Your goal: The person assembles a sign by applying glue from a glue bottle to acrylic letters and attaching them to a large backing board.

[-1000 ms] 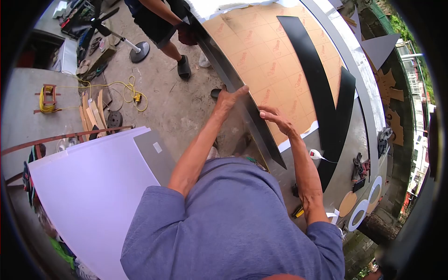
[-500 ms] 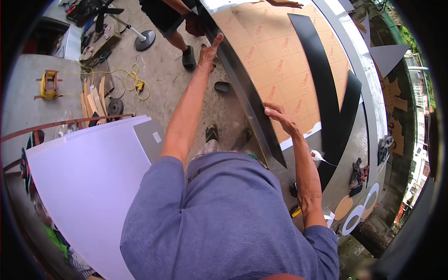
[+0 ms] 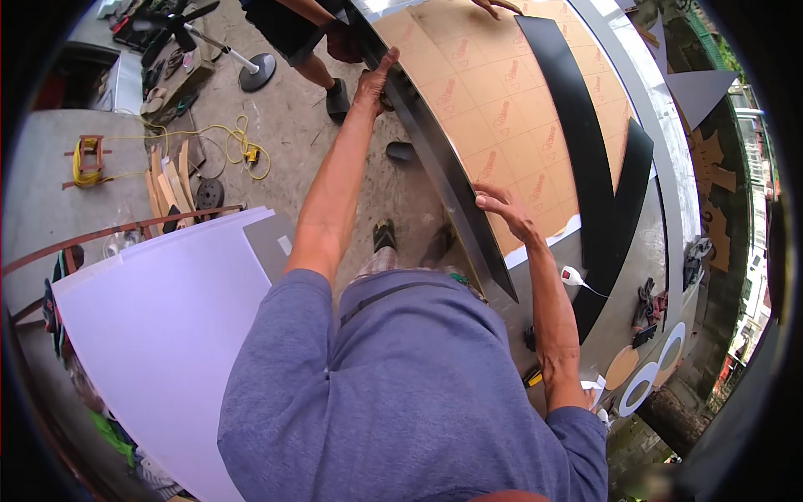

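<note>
dark metal strip (image 3: pixel 447 171) runs along the near edge of the paper-covered sheet (image 3: pixel 502 109) on the table (image 3: pixel 669 176). our left hand (image 3: pixel 372 84) pinches it far up, our right hand (image 3: pixel 502 209) presses fingers flat nearer, likely steadying its length; a co-worker's hand (image 3: pixel 341 40) grips the far end.

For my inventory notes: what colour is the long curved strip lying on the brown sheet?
Black; the curved strip shows in the head view.
</note>
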Tool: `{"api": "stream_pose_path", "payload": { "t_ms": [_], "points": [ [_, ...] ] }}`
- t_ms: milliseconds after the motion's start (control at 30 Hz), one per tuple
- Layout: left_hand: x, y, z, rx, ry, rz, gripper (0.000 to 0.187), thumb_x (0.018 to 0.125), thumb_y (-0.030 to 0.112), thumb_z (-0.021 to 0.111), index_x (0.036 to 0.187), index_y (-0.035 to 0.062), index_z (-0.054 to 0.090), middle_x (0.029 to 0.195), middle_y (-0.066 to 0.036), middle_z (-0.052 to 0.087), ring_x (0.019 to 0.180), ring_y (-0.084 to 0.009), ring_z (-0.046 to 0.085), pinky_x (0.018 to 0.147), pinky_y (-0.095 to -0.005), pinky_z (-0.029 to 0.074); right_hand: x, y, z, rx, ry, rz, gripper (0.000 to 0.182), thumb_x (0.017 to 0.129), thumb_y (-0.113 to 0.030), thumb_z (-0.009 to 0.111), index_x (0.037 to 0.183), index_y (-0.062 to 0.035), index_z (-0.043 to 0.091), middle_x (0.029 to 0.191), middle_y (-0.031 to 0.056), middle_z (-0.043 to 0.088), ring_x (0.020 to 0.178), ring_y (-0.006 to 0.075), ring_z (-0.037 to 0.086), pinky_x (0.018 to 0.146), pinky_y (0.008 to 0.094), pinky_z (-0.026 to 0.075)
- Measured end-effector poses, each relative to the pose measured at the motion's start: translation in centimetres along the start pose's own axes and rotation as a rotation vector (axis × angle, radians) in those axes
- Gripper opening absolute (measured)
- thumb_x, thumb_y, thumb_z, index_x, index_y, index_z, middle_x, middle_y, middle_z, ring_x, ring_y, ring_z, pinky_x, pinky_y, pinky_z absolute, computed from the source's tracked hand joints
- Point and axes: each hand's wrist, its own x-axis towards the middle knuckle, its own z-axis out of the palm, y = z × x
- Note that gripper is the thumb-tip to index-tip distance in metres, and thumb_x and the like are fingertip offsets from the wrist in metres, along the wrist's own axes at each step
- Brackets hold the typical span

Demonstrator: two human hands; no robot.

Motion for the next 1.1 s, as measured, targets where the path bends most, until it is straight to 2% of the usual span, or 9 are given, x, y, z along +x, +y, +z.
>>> {"api": "stream_pose_path", "payload": {
  "t_ms": [33, 133, 433, 567, 600, 700, 733, 933, 1100],
  "points": [
    [0.0, 0.1, 0.0, 0.009, -0.002, 0.002, 0.1, 0.056, 0.074, 0.084, 0.108, -0.0091, 0.065, 0.092, -0.016, 0.07, 0.082, -0.0326, 0.067, 0.067, -0.0582, 0.051, 0.0, 0.0, 0.0, 0.005, -0.003, -0.001, 0.084, 0.08, -0.062, 0.066, 0.138, -0.0017, 0.055, 0.133, 0.0262, 0.058, 0.118, 0.0295, 0.062, 0.113, 0.0438, 0.033],
    [0.7, -0.3, -0.1, -0.004, 0.005, 0.042, 0.102, 0.055, 0.073, 0.085, 0.11, -0.0096, 0.064, 0.095, -0.017, 0.07, 0.082, -0.0327, 0.067, 0.069, -0.0595, 0.051, 0.0, -0.3, -0.1, 0.002, -0.004, 0.008, 0.085, 0.079, -0.062, 0.067, 0.138, -0.0017, 0.055, 0.132, 0.0263, 0.059, 0.117, 0.0294, 0.063, 0.112, 0.0439, 0.033],
    [0.3, -0.2, -0.1, 0.008, -0.012, 0.002, 0.108, 0.055, 0.073, 0.084, 0.123, -0.0069, 0.058, 0.116, -0.023, 0.062, 0.106, -0.041, 0.059, 0.084, -0.0705, 0.045, 0.3, 0.4, -0.1, 0.001, 0.004, 0.013, 0.089, 0.078, -0.065, 0.066, 0.139, -0.002, 0.055, 0.136, 0.0217, 0.058, 0.118, 0.0278, 0.062, 0.114, 0.0445, 0.032],
    [0.8, -0.5, -0.3, 0.034, -0.041, 0.009, 0.113, 0.054, 0.075, 0.083, 0.126, -0.0067, 0.056, 0.119, -0.024, 0.061, 0.108, -0.043, 0.058, 0.089, -0.074, 0.042, 0.4, 0.5, -0.2, -0.034, -0.005, 0.006, 0.091, 0.077, -0.067, 0.065, 0.139, -0.0019, 0.054, 0.136, 0.0224, 0.058, 0.119, 0.0279, 0.062, 0.114, 0.0449, 0.032],
    [1.0, -0.5, -0.5, 0.083, -0.083, 0.0, 0.111, 0.052, 0.083, 0.077, 0.129, 0.0053, 0.057, 0.127, -0.022, 0.052, 0.114, -0.045, 0.051, 0.091, -0.067, 0.044, 0.5, 0.7, -0.2, -0.036, -0.01, 0.003, 0.092, 0.077, -0.068, 0.064, 0.14, -0.0011, 0.054, 0.136, 0.0225, 0.058, 0.119, 0.028, 0.062, 0.114, 0.0447, 0.032],
    [0.7, 0.1, 0.1, 0.118, 0.034, -0.047, 0.116, 0.066, 0.083, 0.07, 0.142, -0.0013, 0.047, 0.139, -0.027, 0.05, 0.12, -0.0464, 0.051, 0.091, -0.062, 0.047, 0.5, 0.8, -0.1, -0.027, -0.001, -0.005, 0.093, 0.078, -0.068, 0.064, 0.14, 0.0, 0.054, 0.136, 0.0226, 0.058, 0.119, 0.0281, 0.062, 0.114, 0.0445, 0.032],
    [2.0, -0.4, -0.5, 0.125, -0.024, -0.059, 0.114, 0.069, 0.083, 0.067, 0.151, 0.009, 0.036, 0.148, -0.027, 0.039, 0.124, -0.0545, 0.043, 0.089, -0.0695, 0.045, 0.5, 0.8, -0.1, -0.023, -0.002, -0.003, 0.093, 0.078, -0.068, 0.064, 0.14, 0.0003, 0.053, 0.136, 0.0227, 0.058, 0.119, 0.028, 0.062, 0.114, 0.0444, 0.032],
    [1.4, -0.8, -0.6, 0.106, -0.067, 0.013, 0.113, 0.068, 0.085, 0.065, 0.149, 0.01, 0.039, 0.144, -0.026, 0.044, 0.121, -0.0523, 0.046, 0.09, -0.0684, 0.045, 0.2, 0.5, 0.0, -0.034, 0.005, -0.008, 0.093, 0.077, -0.067, 0.064, 0.14, 0.0007, 0.053, 0.137, 0.0218, 0.058, 0.119, 0.0276, 0.062, 0.114, 0.0435, 0.033],
    [1.8, -0.4, -0.6, 0.133, -0.042, -0.067, 0.114, 0.063, 0.088, 0.065, 0.147, 0.0123, 0.043, 0.14, -0.026, 0.046, 0.119, -0.0505, 0.048, 0.089, -0.0686, 0.045, 0.3, 0.5, 0.0, -0.03, 0.02, -0.01, 0.092, 0.077, -0.067, 0.064, 0.139, 0.0003, 0.055, 0.136, 0.0208, 0.059, 0.117, 0.027, 0.063, 0.113, 0.0427, 0.034]
  ]
}}
